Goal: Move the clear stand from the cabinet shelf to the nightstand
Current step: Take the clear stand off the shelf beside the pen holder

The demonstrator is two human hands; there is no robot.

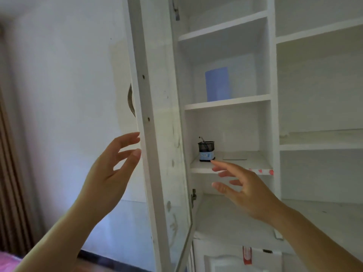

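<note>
A clear upright stand holding a blue sheet stands on the middle shelf of the open white cabinet. My right hand is open with fingers spread, just in front of the shelf below, well under the stand and holding nothing. Its fingertips are near a black mesh pen holder. My left hand is open too, fingertips at the edge of the swung-open glass cabinet door. The nightstand is out of view.
A flat pale card lies on the lower shelf beside the pen holder. More bare white shelves run to the right. The door has a curved handle. A curtain hangs far left, with pink fabric at the bottom corner.
</note>
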